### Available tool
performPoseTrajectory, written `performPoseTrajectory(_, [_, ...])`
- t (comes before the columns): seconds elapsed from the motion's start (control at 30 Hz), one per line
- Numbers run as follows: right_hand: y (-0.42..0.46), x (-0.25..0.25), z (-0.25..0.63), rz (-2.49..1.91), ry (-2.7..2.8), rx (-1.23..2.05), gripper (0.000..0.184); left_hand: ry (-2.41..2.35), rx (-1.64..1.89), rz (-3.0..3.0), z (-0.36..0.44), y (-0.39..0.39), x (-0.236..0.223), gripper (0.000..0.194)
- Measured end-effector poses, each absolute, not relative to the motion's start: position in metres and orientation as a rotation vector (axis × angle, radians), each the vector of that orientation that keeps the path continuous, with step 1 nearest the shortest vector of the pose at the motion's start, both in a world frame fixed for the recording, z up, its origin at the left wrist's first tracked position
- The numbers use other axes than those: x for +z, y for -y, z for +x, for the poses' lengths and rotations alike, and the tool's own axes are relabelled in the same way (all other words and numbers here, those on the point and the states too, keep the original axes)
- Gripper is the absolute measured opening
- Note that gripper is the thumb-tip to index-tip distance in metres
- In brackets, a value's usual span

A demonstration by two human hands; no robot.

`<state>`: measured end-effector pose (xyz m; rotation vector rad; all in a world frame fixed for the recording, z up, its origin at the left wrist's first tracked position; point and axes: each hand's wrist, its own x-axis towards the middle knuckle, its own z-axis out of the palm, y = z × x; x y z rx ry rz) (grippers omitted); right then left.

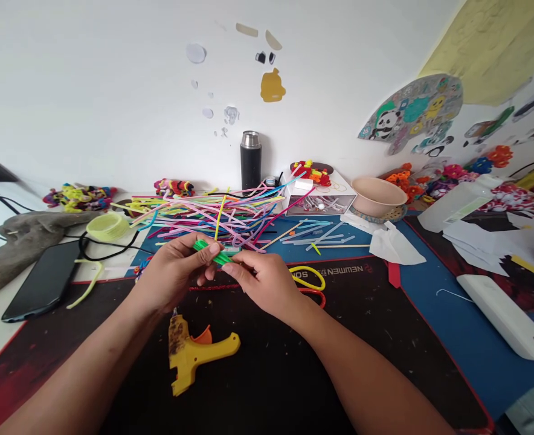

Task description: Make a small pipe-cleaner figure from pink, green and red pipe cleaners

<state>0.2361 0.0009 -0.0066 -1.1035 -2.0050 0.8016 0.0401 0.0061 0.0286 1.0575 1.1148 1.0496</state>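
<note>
Above the desk mat, my left hand (pixel 170 269) and my right hand (pixel 267 281) pinch a small green bundle of pipe cleaners (pixel 222 258) between them. The thumb and fingers of each hand are closed on it, one at either end. From just above the bundle rises a yellow pipe cleaner (pixel 220 219); whether it is joined to the green piece or lies in the pile behind, I cannot tell. Below my hands a yellow hot glue gun (pixel 194 356) with an orange trigger lies on its side, its nozzle pointing away.
Behind my hands spreads a pile of coloured pipe cleaners (pixel 194 217). A black flask (pixel 250 163), a white box (pixel 321 202) and a beige bowl (pixel 378 196) stand along the wall. At left lies a phone (pixel 43 281); at right, a white device (pixel 505 317) and a bottle (pixel 457 202).
</note>
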Motion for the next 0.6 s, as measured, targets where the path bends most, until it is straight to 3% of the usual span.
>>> performPoseTrajectory(0.27, [-0.004,-0.007,0.238,-1.052,1.747,1.209,0.04,-1.096,1.114,1.072,0.045,-0.005,0.031,0.047])
performPoseTrajectory(0.6, [-0.004,-0.008,0.238,-1.126,1.773,1.103,0.036,-1.062,0.983,1.045,0.032,-0.009,0.023,0.049])
